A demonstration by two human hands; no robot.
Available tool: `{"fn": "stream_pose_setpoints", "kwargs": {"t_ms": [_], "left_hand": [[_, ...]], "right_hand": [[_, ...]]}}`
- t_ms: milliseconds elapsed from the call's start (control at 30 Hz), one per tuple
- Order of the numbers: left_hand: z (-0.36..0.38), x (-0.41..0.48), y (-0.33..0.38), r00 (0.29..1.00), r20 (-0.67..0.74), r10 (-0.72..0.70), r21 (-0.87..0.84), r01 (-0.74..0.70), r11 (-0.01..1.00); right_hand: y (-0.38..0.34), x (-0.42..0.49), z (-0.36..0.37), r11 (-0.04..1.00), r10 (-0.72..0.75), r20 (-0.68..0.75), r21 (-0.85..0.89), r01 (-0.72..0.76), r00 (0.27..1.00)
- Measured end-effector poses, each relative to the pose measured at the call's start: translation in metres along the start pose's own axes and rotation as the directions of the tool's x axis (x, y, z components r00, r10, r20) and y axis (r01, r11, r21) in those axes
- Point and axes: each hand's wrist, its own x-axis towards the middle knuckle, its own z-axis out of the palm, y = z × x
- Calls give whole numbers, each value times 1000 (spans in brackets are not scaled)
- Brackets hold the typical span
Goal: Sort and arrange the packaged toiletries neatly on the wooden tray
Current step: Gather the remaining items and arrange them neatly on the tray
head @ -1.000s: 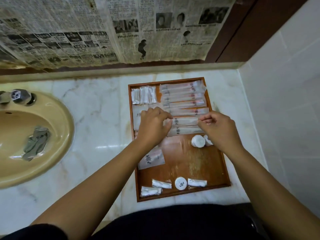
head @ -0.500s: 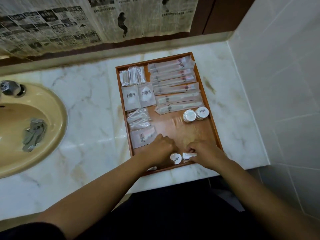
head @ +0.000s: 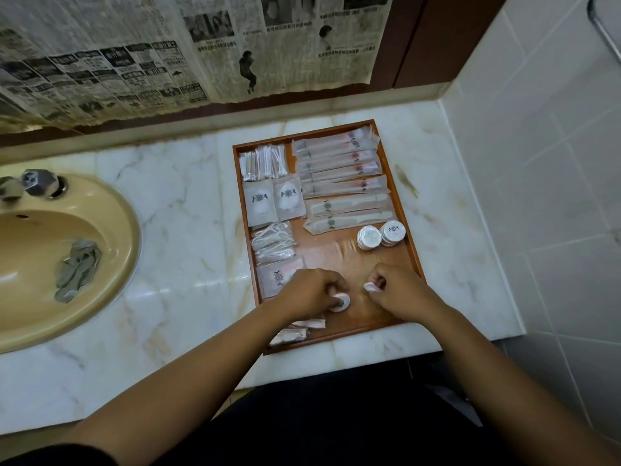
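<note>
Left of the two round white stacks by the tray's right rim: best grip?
Likely from above: grip the left stack across its curved side wall, near to far. It stands upright on the tray, and its twin crowds its right side, leaving little room there.

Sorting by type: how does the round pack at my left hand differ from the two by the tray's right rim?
The round pack is gripped by your left hand and partly hidden, near the wooden tray's front edge; the two round packs sit untouched by its right rim. It lies single; they sit side by side. All are round and white.
</note>
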Motion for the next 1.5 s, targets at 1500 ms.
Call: {"fn": "stream_pose_setpoints", "kwargs": {"t_ms": [1500], "left_hand": [[-25, 130, 102, 930, -367, 14, 213, 69, 975]], "right_hand": [[60, -3, -83, 401, 398, -117, 914, -58, 910]]}}
